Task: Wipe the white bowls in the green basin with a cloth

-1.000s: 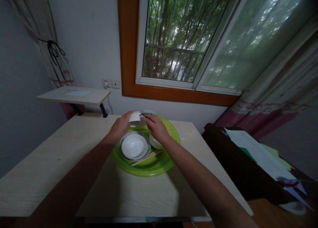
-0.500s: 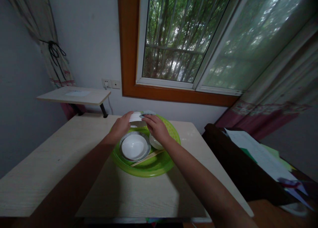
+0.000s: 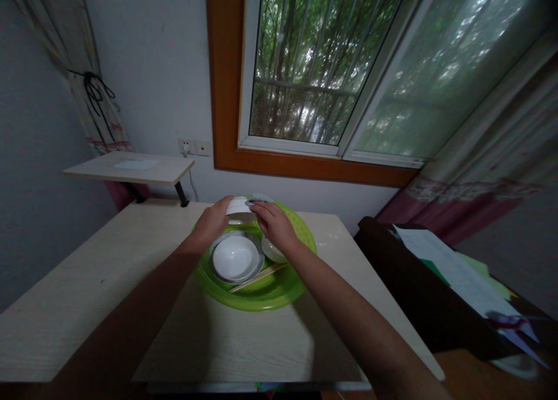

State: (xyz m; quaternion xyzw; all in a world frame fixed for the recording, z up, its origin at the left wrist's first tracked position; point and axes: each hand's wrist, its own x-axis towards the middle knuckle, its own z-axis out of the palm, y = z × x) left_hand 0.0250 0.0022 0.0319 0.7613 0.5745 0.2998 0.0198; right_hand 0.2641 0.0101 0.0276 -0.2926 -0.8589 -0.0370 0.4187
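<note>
My left hand (image 3: 213, 221) grips the left side of a tilted white bowl (image 3: 238, 206), held above the far part of a round green basin (image 3: 257, 304). On the bowl's right side, my right hand (image 3: 274, 224) presses a grey-blue cloth (image 3: 260, 197); its fingers curl over the rim. Below, a white bowl (image 3: 235, 258) rests on a grey-rimmed plate (image 3: 263, 259) in the basin. Another pale bowl (image 3: 272, 251) is partly hidden beneath my right wrist. A pair of light wooden chopsticks (image 3: 256, 278) lies across the front of the basin.
The basin stands on a pale wooden table (image 3: 257, 347). A small raised shelf (image 3: 131, 167) is at the back left. Behind are a wall socket (image 3: 186, 146) and a barred window (image 3: 305, 68). To the right, papers (image 3: 453, 266) lie on a dark brown piece of furniture (image 3: 405, 284).
</note>
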